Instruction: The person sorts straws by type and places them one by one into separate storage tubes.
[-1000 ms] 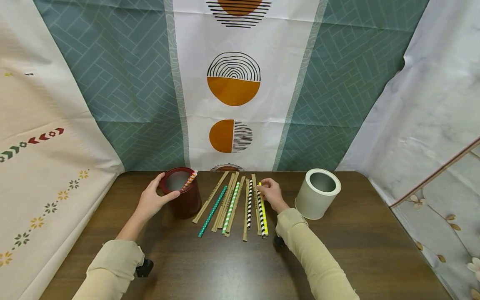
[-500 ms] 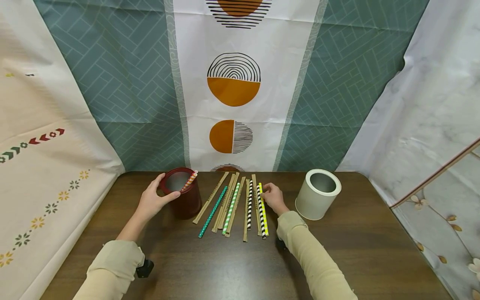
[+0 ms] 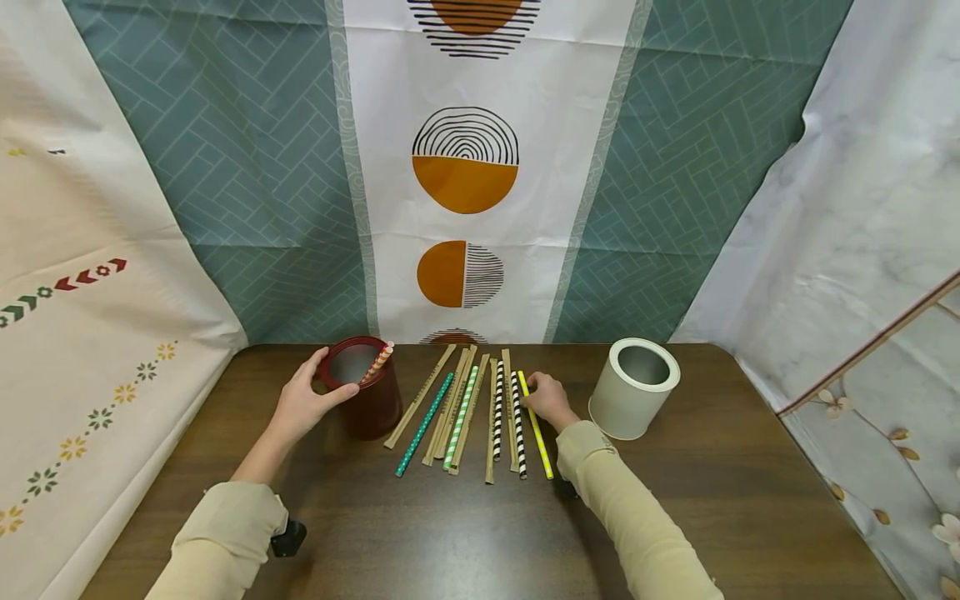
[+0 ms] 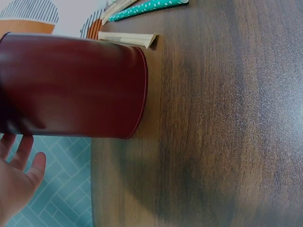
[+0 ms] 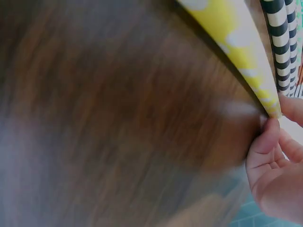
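Observation:
My left hand (image 3: 303, 404) holds the dark red can (image 3: 375, 412) near its rim, thumb across the front and fingers at the left side. Orange-and-white striped paper straws (image 3: 379, 362) lean inside that can. With thumb and fingertips, my right hand (image 3: 551, 402) pinches the upper end of a yellow paper straw (image 3: 539, 437) with white spots. The straw slants on the table, apart from the black-and-white striped straws (image 3: 518, 433) to its left. In the right wrist view, the pinched tip of the yellow straw (image 5: 255, 61) shows between thumb and finger.
Between the hands lie several brown paper-wrapped straws (image 3: 422, 396), a teal dotted straw (image 3: 425, 425) and a green striped straw (image 3: 461, 418). A white can (image 3: 630, 404) stands right of my right hand. Patterned cloth (image 3: 465, 275) hangs behind the brown table (image 3: 420, 533).
My right hand has taken hold of the yellow straw's upper end, and its lower end has swung right, away from the black-striped straw. My left hand stays on the dark red can.

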Available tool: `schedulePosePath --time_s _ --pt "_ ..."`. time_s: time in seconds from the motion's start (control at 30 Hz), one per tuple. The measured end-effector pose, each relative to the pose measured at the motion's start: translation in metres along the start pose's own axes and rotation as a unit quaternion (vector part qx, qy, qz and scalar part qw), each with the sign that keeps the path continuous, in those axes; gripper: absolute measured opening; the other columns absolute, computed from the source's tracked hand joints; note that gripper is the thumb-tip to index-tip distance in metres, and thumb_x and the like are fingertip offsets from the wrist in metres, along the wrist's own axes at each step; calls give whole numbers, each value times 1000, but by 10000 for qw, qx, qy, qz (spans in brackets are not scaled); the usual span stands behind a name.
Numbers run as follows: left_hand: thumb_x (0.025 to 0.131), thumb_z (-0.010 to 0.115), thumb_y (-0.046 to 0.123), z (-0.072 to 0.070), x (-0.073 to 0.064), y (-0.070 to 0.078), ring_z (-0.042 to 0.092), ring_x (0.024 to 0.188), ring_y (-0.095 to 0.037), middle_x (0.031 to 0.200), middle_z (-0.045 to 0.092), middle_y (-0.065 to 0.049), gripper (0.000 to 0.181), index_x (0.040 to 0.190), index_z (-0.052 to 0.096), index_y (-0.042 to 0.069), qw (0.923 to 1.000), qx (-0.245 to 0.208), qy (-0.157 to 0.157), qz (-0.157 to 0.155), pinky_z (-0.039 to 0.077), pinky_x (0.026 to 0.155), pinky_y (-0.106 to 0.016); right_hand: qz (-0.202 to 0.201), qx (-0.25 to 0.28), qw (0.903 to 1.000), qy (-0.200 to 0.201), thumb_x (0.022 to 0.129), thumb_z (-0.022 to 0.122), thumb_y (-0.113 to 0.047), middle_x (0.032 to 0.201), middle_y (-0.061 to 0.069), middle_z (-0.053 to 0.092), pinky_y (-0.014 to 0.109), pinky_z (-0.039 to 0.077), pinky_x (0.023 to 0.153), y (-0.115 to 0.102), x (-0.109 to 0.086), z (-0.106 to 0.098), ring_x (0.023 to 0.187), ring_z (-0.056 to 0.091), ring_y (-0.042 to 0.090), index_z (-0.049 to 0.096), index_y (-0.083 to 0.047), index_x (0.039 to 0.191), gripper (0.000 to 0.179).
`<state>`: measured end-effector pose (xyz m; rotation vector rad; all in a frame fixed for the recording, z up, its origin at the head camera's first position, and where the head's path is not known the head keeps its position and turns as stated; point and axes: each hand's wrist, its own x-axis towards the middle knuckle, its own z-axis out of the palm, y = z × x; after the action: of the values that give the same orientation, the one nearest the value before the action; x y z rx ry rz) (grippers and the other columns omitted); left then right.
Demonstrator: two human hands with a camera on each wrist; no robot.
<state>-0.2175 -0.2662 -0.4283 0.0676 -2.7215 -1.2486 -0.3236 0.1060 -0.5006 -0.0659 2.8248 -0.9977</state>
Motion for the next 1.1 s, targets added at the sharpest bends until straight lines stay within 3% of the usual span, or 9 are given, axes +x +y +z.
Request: schedulePosePath --time_s 0.13,0.3,0.5,0.67,0.87,1.1 --pt "74 65 45 -1 0 -1 29 125 -38 141 26 -19 89 141 18 11 10000 -19 -32 -39 30 92 -59 187 37 9993 -331 75 68 -12 88 15 57 27 41 44 0 -2 -3 52 51 19 54 -3 103 32" --pt "74 66 45 -1 0 0 27 126 -39 142 25 -20 89 141 19 10 10000 -47 -43 -51 29 92 -60 186 -43 9985 -506 76 66 -13 78 10 56 25 39 41 2 -4 -7 44 47 14 55 -3 104 32" --pt "74 66 44 -1 0 1 29 125 -39 141 26 -20 88 141 20 9 10000 -29 -16 -12 29 93 -59 191 578 9948 -815 77 62 -8 56 7 48 23 38 38 4 -5 -12 41 43 13 54 -1 106 31" --pt "74 66 44 0 -1 1 29 125 -39 140 27 -21 88 140 20 9 10000 -26 -8 -10 29 93 -59 147 1046 9888 -1055 78 60 -6 63 8 51 26 42 41 0 -6 -21 42 45 14 52 0 107 30" --pt "74 66 44 -1 -1 2 30 124 -38 140 28 -21 88 141 20 9 10000 -33 -24 -22 30 92 -59 117 1225 9837 -1312 79 58 -5 60 6 51 33 47 46 -14 -11 -35 42 48 14 48 2 106 30" --pt "75 65 44 -1 -1 1 31 123 -38 140 28 -20 88 141 19 9 10000 -45 -46 -7 31 91 -58 86 1552 9770 -1460 80 56 -2 65 5 48 28 44 44 -25 -11 -47 43 51 14 43 0 101 26"
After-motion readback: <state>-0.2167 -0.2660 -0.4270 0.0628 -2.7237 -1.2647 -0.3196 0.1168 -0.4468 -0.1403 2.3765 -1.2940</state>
